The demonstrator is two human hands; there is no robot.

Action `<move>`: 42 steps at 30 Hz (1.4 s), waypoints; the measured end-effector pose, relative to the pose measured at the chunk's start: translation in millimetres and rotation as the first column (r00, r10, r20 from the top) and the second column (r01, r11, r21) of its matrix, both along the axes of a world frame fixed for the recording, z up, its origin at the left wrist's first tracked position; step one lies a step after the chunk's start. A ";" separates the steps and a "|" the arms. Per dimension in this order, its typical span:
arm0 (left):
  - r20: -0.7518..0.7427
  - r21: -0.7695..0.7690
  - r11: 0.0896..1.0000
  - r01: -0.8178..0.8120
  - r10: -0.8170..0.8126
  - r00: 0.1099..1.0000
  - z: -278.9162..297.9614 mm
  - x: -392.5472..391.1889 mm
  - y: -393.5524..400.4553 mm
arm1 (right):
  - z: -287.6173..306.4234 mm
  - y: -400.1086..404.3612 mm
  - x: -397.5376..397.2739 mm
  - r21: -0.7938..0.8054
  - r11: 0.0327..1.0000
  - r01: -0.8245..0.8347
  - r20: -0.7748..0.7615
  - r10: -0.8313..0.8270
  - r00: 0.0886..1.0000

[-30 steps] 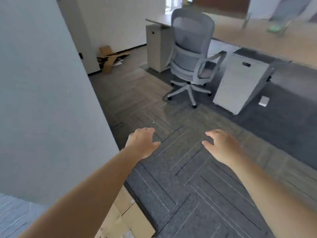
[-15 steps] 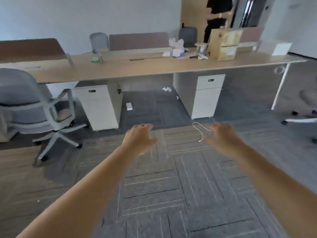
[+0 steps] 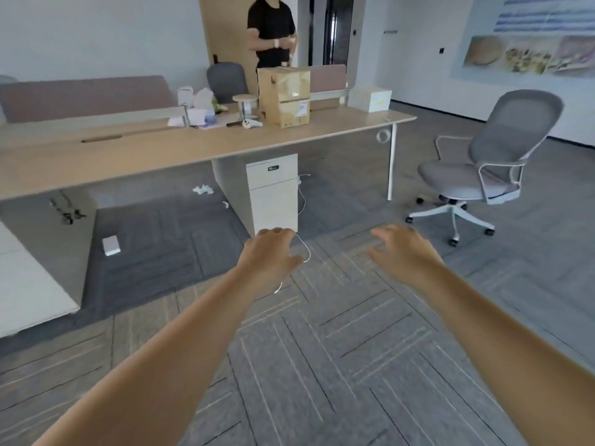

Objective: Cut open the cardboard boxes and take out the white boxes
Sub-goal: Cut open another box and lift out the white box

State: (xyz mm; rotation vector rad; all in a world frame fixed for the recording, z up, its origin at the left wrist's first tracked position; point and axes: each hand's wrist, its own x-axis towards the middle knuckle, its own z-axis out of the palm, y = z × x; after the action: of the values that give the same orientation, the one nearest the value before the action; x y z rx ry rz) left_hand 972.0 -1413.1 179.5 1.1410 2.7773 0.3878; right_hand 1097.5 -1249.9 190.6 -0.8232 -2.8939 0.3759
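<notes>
Two taped cardboard boxes stand stacked on the long wooden desk, far ahead of me. A white box sits on the desk to their right. A small white box lies on the carpet under the desk at the left. My left hand and my right hand are stretched out in front of me above the carpet, fingers loosely spread, holding nothing. Both hands are well short of the desk.
A white drawer cabinet stands under the desk, a thin white cable trailing from it. A grey office chair is at the right. A person in a black shirt stands behind the desk. Small items clutter the desk's middle.
My view has swung right, from a wall and chair to the desk with the cardboard boxes. My hands stay outstretched and hold nothing.
</notes>
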 end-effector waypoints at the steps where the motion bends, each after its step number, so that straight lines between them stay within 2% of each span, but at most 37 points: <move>1: 0.001 -0.012 1.000 0.012 -0.012 1.000 -0.9 -9.0 19.1 | -0.7 15.4 -7.2 -0.007 1.000 0.009 0.009 -0.009 1.000; 7: 0.021 -0.034 0.997 0.062 -0.062 0.998 -19.9 -88.7 117.7 | -18.8 102.4 -77.1 -0.017 0.999 0.036 0.057 -0.035 0.998; 12: 0.004 -0.049 0.994 0.102 -0.102 0.995 -34.7 -191.9 196.4 | -32.3 179.8 -172.5 -0.024 0.996 0.089 0.072 -0.087 0.994; 20: -0.093 -0.154 0.977 0.147 -0.163 0.982 -13.7 -373.8 327.8 | -19.9 305.5 -334.1 -0.058 0.983 0.172 0.078 -0.167 0.983; 27: -0.128 -0.200 0.965 0.167 -0.195 0.972 -19.0 -487.0 430.2 | -33.0 417.5 -454.3 -0.048 0.990 0.136 0.090 -0.131 0.987; 30: -0.141 -0.229 0.965 0.126 -0.160 0.977 -27.9 -541.8 481.4 | -40.1 475.9 -511.5 -0.035 0.995 0.093 0.099 -0.089 0.991; 35: -0.120 -0.235 0.972 -0.015 -0.014 0.993 -25.8 -633.0 566.5 | -35.9 584.6 -614.1 -0.038 0.999 0.013 0.109 -0.009 0.994; 42: -0.092 -0.164 0.980 -0.112 0.098 0.991 -21.2 -746.2 658.3 | -27.5 685.4 -753.5 -0.032 0.991 -0.130 0.146 0.133 0.980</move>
State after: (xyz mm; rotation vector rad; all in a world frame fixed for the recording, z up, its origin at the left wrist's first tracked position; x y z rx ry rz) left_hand 225.8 -754.9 158.2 0.9973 2.8848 0.1135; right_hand 344.0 -564.5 163.1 -0.6927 -3.0981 0.3748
